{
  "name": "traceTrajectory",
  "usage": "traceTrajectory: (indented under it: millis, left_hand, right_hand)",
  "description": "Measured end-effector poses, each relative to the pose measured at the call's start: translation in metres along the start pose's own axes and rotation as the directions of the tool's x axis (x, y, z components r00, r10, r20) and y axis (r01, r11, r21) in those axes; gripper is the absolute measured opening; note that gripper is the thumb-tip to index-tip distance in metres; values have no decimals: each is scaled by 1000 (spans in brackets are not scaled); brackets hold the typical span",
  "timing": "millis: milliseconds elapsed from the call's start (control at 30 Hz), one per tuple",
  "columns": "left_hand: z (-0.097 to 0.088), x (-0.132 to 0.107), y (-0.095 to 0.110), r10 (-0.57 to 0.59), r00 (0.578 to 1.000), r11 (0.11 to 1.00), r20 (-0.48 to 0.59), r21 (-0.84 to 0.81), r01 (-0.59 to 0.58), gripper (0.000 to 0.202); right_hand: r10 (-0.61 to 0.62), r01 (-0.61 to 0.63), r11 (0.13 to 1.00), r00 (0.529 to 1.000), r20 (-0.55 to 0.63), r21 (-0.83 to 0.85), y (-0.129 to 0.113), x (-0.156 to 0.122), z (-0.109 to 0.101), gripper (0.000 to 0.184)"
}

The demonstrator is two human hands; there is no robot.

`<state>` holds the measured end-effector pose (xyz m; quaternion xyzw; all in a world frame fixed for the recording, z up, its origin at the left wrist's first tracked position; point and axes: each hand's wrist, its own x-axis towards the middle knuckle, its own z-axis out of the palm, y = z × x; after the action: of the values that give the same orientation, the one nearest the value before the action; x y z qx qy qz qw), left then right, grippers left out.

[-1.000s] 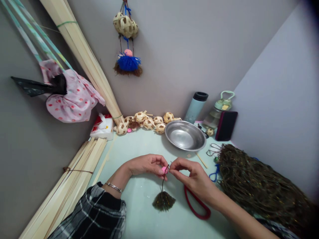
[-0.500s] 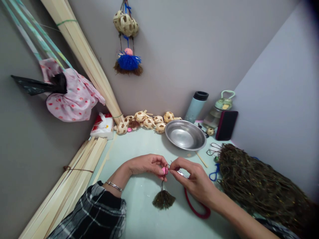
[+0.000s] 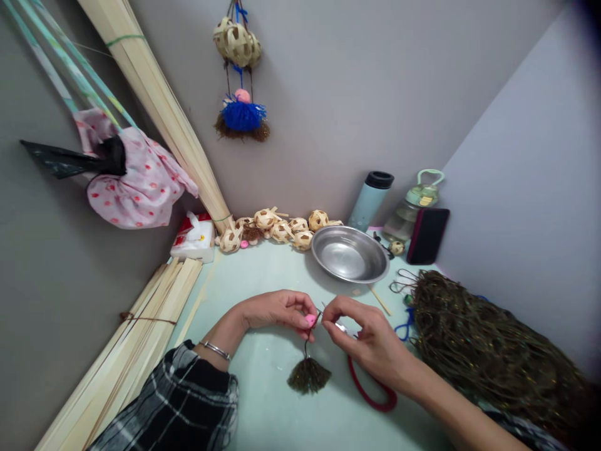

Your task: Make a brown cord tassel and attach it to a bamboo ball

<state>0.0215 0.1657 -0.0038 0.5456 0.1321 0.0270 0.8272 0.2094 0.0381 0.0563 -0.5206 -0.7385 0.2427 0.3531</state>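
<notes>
My left hand pinches a small pink bead between thumb and fingers. A dark cord runs down from the bead to a brown-green yarn tassel, which hangs just over the table. My right hand is closed beside the bead, its thumb and index tips at the upper end of the cord. A thin pointed thing shows by those fingertips, too small to name. Under the right hand lies a pair of scissors with a red handle, partly covered by the hand.
A metal bowl sits behind my hands, with woven balls along the wall. At right lie a heap of dark yarn and a phone. Bamboo strips and a tissue pack are at left.
My right fingertips have drawn slightly away from the bead to the right. The cord that lay across the bead now slants toward them. My left hand stays in place.
</notes>
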Motion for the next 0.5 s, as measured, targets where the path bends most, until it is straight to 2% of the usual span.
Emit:
traceTrajectory:
  millis: [500]
  left_hand:
    - [2,0,1,-13,1000,1000,11,-13,13,35]
  right_hand:
    - [-3,3,1000,1000,16,21,5,0,4,11]
